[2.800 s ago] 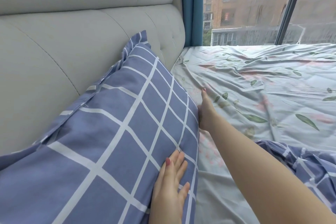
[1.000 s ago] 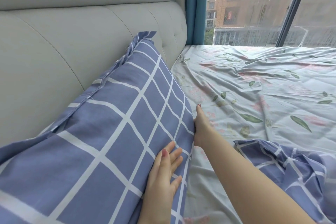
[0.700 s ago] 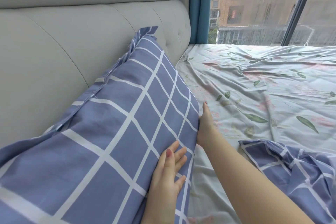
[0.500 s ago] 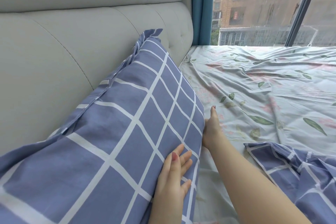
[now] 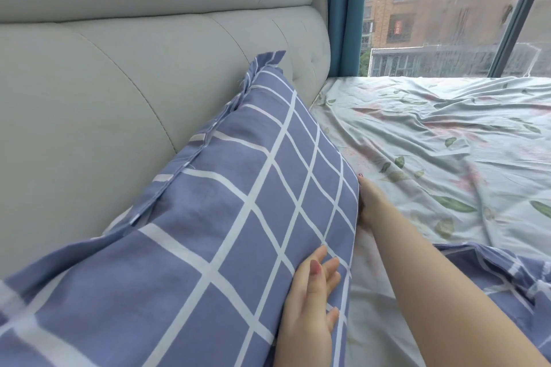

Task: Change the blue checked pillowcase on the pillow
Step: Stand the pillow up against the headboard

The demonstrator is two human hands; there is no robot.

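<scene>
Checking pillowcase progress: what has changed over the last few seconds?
Almost nothing. The right hand slid slightly nearer along the lower edge of the blue checked pillow; its fingers are hidden. The left hand stays flat on the pillow, which still leans on the grey padded headboard.

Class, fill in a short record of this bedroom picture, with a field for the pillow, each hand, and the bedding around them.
Pillow: in blue checked pillowcase, leaning against the padded headboard
Left hand: flat on the pillow's front, fingers straight
Right hand: at the pillow's lower edge, thumb up, fingers hidden
Sheet: leaf-printed, creased
Other cloth: blue checked, crumpled beside the right forearm
</scene>
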